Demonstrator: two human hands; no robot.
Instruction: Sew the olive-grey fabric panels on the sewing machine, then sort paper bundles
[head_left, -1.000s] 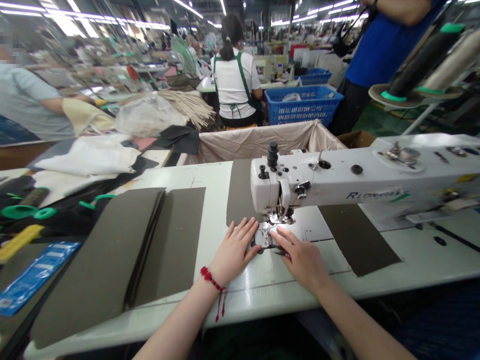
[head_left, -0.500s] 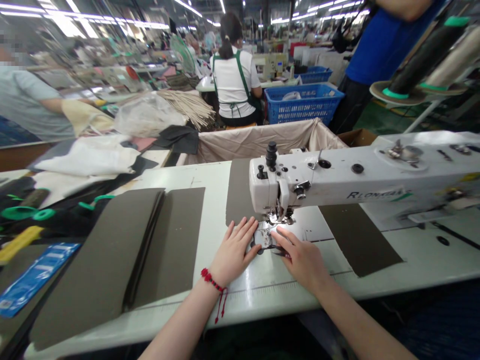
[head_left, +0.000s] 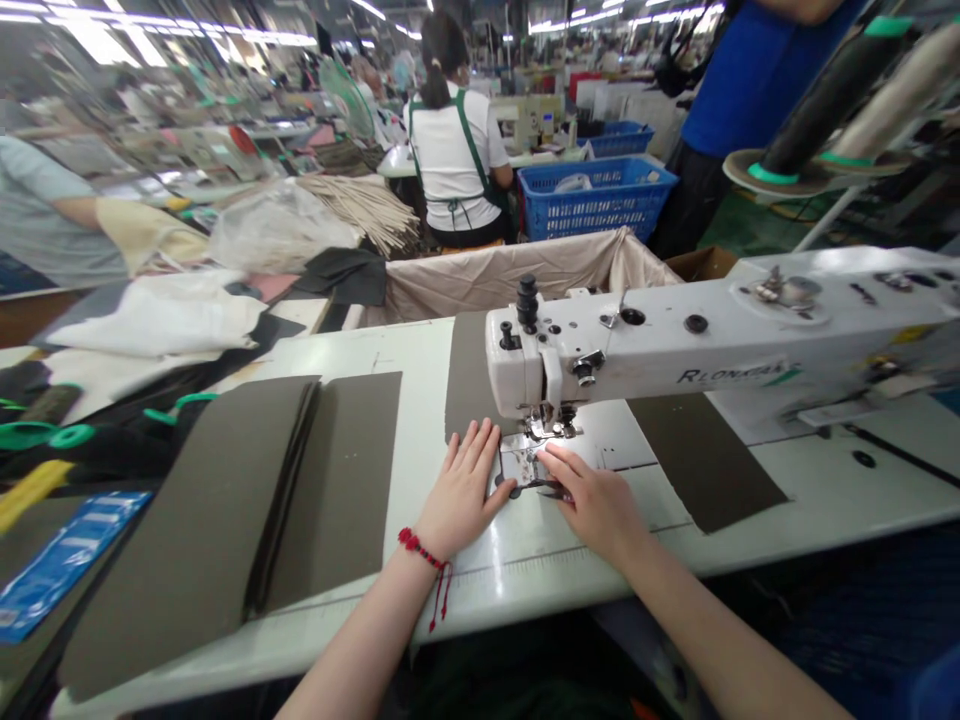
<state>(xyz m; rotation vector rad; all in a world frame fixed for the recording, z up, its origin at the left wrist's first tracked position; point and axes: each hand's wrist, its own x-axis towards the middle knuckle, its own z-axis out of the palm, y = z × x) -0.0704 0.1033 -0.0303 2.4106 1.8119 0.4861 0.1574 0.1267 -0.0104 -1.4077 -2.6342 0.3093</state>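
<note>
You're working a narrow dark strip of material [head_left: 553,492] that lies flat just in front of the sewing machine's presser foot [head_left: 546,428], on a shiny metal plate [head_left: 521,463] set into the white table. The strip's exact edges are hard to make out at this size. Behind the presser foot, a flat dark taupe fabric panel [head_left: 471,375] runs back along the table. A matching panel [head_left: 701,460] lies flat to the foot's right, slanted and well apart.

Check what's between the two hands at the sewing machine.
A shiny metal plate below the presser foot, flanked by the left hand and right hand, in the head view.
</note>
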